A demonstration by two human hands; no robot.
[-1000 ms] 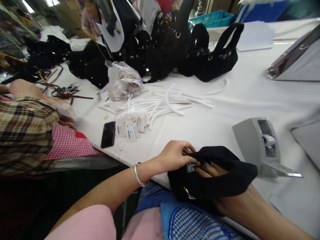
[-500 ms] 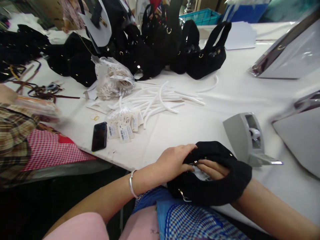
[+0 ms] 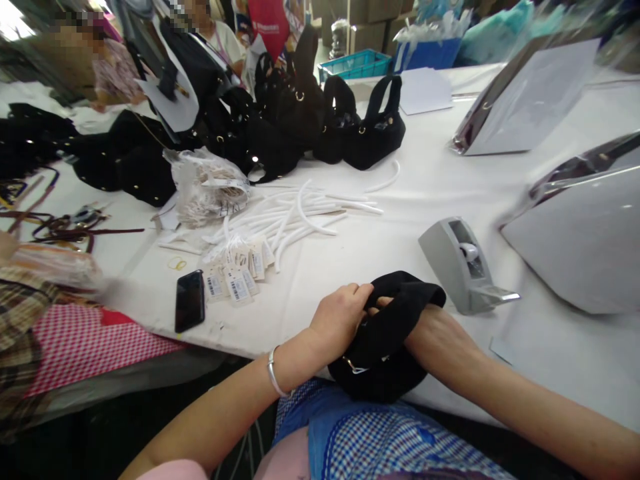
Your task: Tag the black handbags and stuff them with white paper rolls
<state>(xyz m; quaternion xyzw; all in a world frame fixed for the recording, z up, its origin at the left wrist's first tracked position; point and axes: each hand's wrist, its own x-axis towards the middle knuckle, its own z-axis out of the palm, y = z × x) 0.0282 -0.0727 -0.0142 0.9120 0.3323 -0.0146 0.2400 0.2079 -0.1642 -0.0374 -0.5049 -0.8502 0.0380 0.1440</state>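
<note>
Closely curled, the fingers of the left hand (image 3: 340, 320) clamp the upper edge of a black fabric handbag (image 3: 383, 377). The right hand (image 3: 425, 327) reaches under the bag's broad handle (image 3: 400, 310), its fingertips showing at the opening beside the left ones; whether they pinch anything, I cannot tell. The handbag sits tilted at the near edge of the white-covered table (image 3: 350, 260), against the wearer's blue checked apron (image 3: 380, 437). A silver bangle (image 3: 271, 373) circles the left wrist.

Just beyond the bag, to the right, stands a grey tape dispenser (image 3: 453, 267). Leftward lie barcoded hang tags (image 3: 239, 285) and, just beside them, a black smartphone (image 3: 189, 301). Behind the tags spread white flexible rods (image 3: 300, 217), next to a clear plastic bag of strings (image 3: 207, 190). Farther back, more black handbags (image 3: 377, 141) stand in a row. At far left shows a co-worker's plaid sleeve (image 3: 17, 307).
</note>
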